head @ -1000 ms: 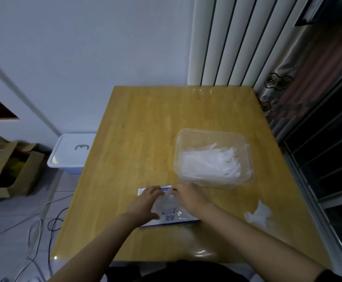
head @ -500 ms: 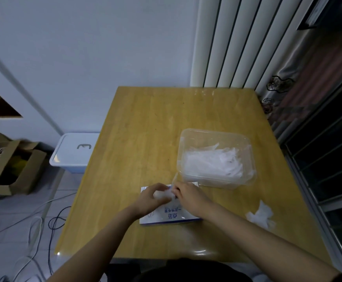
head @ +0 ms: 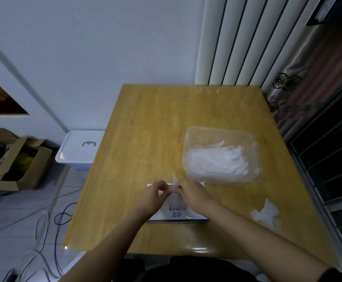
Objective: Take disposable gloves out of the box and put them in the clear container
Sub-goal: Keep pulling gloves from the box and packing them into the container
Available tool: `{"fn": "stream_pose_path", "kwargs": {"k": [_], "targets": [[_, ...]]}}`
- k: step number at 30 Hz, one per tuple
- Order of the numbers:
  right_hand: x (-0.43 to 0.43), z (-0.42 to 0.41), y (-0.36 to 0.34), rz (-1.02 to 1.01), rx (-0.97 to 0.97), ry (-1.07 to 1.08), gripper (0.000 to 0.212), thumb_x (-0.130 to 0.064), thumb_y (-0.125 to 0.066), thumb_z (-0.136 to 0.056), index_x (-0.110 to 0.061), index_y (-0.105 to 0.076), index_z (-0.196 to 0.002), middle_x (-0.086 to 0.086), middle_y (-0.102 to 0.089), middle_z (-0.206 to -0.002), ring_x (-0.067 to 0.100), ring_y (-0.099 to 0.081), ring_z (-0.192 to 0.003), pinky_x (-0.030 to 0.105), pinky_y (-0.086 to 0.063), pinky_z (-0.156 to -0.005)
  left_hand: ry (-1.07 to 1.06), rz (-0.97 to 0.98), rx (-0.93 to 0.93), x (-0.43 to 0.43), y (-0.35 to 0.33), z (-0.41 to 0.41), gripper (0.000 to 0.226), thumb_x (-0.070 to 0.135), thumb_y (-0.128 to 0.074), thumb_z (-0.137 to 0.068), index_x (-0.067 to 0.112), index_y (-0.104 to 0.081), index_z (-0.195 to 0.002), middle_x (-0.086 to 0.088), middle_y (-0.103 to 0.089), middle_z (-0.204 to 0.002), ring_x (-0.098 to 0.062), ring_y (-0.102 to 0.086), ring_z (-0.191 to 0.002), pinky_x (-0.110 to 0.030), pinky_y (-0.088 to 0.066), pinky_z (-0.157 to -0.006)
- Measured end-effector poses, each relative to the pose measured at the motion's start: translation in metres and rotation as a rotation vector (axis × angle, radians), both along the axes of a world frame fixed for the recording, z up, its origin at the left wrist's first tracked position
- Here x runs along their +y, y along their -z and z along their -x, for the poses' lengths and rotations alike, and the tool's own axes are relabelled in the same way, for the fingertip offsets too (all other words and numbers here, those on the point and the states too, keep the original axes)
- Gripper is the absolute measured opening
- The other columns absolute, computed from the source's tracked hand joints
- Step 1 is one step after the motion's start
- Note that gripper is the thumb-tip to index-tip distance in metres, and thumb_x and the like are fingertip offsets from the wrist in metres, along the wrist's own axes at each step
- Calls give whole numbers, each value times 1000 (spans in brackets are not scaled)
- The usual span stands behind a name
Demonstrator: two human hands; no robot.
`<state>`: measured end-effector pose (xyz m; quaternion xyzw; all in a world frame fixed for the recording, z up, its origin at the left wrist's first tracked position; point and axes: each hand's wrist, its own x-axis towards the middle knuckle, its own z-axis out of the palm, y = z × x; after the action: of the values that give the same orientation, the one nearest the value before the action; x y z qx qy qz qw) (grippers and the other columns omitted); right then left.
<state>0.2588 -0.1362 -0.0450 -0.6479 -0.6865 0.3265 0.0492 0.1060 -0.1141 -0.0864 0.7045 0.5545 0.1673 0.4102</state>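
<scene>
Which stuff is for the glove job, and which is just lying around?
For the job: glove box, glove pinched by left hand and right hand, container with gloves inside.

Just lying about: white bin, cardboard box and cables on the floor; crumpled white piece, perhaps a glove, on the table.

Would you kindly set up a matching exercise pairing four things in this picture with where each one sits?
Things: 1 clear container; 2 glove box; 3 loose glove; 4 white bin.
Places: a on the floor left of the table; b beneath the left hand and right hand pinching a glove; c alone on the table, right of the box; d holding a pile of gloves.
Pairs: 1-d; 2-b; 3-c; 4-a.
</scene>
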Motion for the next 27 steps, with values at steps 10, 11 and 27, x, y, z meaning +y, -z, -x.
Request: {"fn": "stream_pose_path", "kwargs": {"k": [10, 11, 27], "targets": [[0, -14, -12, -112, -69, -69, 15, -8, -44, -94, -14, -54, -84, 8, -60, -90, 22, -52, -79, 31, -37, -65, 124, -98, 207, -7, 15, -6, 36, 18, -69, -80, 10, -59, -114, -1, -56, -115, -20, -50, -109, -21, -37, -82], [0, -17, -13, -123, -59, -59, 17, -7, -45, -94, -16, -51, -81, 6, -60, -88, 20, -52, -77, 29, -36, -65, 123, -110, 211, -7, 16, -7, 37, 19, -68, -81, 11, -58, -116, -1, -55, -117, -19, -49, -111, -23, -39, -85], [-33, -41, 2, -27, -44, -390, 19, -10, -51, -94, -22, -60, -105, -5, -50, -119, 11, -45, -108, 26, -45, -86, 114, 103, 91, -2, 7, -7, 40, 0, -54, -82, 10, -51, -121, -3, -54, -119, -17, -50, -111, -16, -37, -85]]}}
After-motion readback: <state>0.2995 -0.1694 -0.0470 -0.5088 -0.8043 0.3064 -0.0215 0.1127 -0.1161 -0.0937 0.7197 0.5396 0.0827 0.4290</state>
